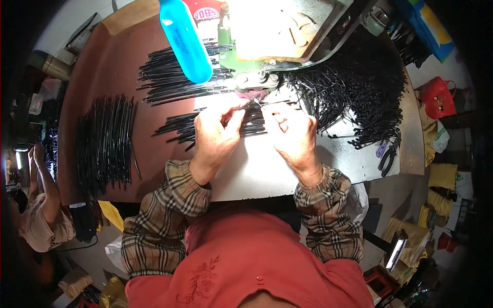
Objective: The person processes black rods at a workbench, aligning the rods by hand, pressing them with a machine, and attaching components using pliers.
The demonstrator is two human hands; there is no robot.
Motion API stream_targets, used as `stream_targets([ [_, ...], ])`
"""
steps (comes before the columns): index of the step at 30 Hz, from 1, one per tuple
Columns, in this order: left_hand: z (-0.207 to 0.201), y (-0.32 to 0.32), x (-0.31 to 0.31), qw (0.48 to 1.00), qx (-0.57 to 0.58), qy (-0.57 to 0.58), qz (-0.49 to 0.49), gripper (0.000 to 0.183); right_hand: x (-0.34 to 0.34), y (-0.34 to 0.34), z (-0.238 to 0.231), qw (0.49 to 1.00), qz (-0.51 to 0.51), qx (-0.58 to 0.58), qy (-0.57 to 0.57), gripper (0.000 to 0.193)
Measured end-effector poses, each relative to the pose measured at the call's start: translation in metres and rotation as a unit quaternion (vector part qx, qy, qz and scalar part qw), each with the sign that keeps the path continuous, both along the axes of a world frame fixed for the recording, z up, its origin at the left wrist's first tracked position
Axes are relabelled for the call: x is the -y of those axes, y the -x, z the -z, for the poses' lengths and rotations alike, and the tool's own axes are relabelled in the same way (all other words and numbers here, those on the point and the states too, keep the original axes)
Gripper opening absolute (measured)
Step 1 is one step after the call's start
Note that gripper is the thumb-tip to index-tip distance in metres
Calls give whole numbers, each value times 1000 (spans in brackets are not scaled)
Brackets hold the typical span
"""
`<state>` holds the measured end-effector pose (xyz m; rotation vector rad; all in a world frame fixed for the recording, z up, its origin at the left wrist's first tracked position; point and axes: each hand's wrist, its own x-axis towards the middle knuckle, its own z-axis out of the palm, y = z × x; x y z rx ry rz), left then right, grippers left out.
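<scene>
My left hand (216,134) and my right hand (294,132) are close together over the table, just in front of a small metal machine fitting (257,79). Thumb and fingers are pinched on both. A thin dark piece shows at the left fingertips, and a small shiny tip (258,102) at the right ones; glare and fingers hide most of what they hold. Behind the fingertips lies a dark pink cloth (247,95). Beneath and beside my hands, thin black rods (177,126) lie in a loose row, with another bunch of black rods (169,77) farther back.
A neat stack of black rods (105,143) lies at the left, and a large heap of them (359,87) at the right. Pliers (389,158) rest near the right edge. A blue bottle-shaped object (186,41) and a bright lamp-lit plate (277,31) overhang the back. Another person (46,210) works at left.
</scene>
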<state>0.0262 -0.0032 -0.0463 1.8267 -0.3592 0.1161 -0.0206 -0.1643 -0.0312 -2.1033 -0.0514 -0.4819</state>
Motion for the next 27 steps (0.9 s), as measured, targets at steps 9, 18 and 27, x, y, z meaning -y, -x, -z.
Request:
stream_targets([
  [9, 1, 0, -1, 1000, -4, 22, 12, 19, -2, -1, 0, 1000, 18, 6, 12, 12],
  [18, -4, -19, -5, 995, 2, 29, 92, 22, 9, -21, 22, 993, -12, -17, -120, 11],
  [27, -9, -42, 8, 991, 114, -24, 68, 25, 12, -44, 19, 991, -3, 68, -112, 8],
])
